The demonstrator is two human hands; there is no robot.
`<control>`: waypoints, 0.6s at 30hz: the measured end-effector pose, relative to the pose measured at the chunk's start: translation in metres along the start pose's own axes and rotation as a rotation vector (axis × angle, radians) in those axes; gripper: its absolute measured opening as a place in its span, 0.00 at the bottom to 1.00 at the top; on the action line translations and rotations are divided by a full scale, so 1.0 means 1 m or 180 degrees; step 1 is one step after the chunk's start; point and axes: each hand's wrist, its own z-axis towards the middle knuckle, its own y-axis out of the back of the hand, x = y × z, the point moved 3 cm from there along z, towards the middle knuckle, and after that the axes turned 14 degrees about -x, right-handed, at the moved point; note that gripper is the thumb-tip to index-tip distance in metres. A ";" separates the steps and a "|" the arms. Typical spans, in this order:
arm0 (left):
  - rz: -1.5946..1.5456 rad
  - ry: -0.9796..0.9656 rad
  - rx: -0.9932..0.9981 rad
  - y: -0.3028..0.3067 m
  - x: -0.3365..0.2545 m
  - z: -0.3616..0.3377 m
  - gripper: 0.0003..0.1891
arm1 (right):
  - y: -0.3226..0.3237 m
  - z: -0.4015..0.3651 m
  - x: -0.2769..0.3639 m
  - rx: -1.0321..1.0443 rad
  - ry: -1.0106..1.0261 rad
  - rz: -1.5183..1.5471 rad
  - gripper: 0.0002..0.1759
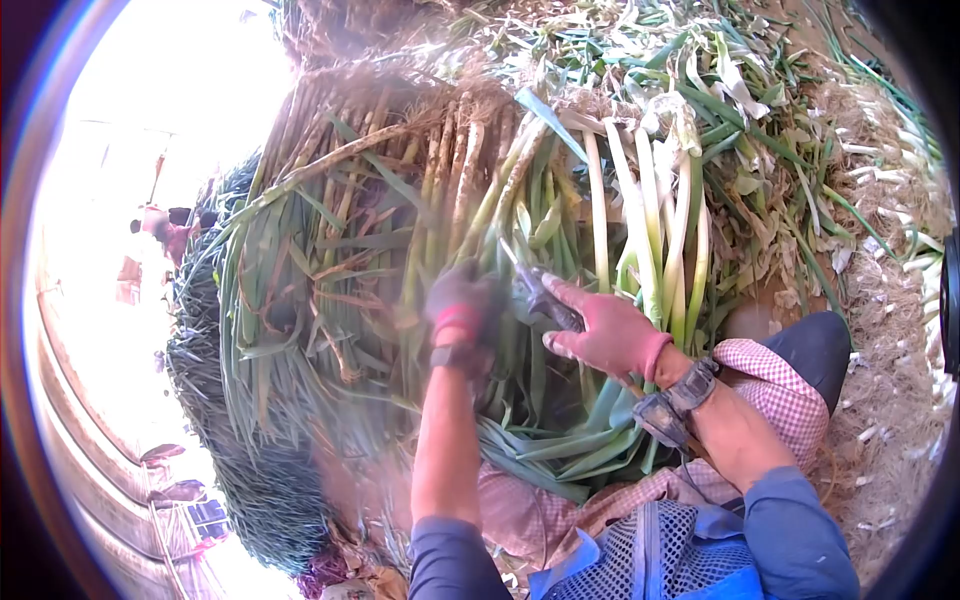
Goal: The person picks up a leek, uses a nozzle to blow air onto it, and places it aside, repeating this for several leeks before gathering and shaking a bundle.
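Note:
My left hand (465, 305), in a dark glove with a pink cuff and smeared by motion, is closed round the leaves of a long green onion (515, 170), whose stalk slants up to the right. In my right hand (615, 330), in a pink glove, is the dark handle of a small knife (550, 302). Its short blade points up and left, close to the onion's leaves. Peeled white onion stalks (645, 210) lie right of the hands, roots up. Unpeeled green onions (370, 200), brown at the stalk, are heaped to the left.
Stripped leaves and skins (740, 130) pile up at the back right. Trimmed roots (880, 350) cover the ground at the right. A tall stack of green onions (250, 480) stands at the left. Another person (175, 232) is at the far left. My checkered-covered knee (775, 375) is close by.

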 end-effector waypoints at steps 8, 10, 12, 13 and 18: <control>-0.0108 0.0371 0.0535 0.010 -0.023 0.011 0.32 | -0.009 -0.017 0.007 0.0174 -0.0061 -0.0172 0.50; -0.0226 0.0493 0.0560 0.008 -0.023 0.008 0.32 | -0.020 -0.014 0.001 -0.0336 0.0110 0.0021 0.50; 0.0033 0.0085 0.0241 0.006 -0.025 0.008 0.34 | -0.020 -0.011 0.000 -0.0296 0.0100 -0.0021 0.50; 0.0026 0.0085 0.0242 0.003 -0.023 0.010 0.34 | -0.020 -0.010 0.001 -0.0250 0.0075 -0.0055 0.51; -0.0075 -0.0110 0.0232 -0.001 -0.018 0.009 0.33 | -0.022 0.001 0.007 -0.0319 -0.0225 -0.0193 0.51</control>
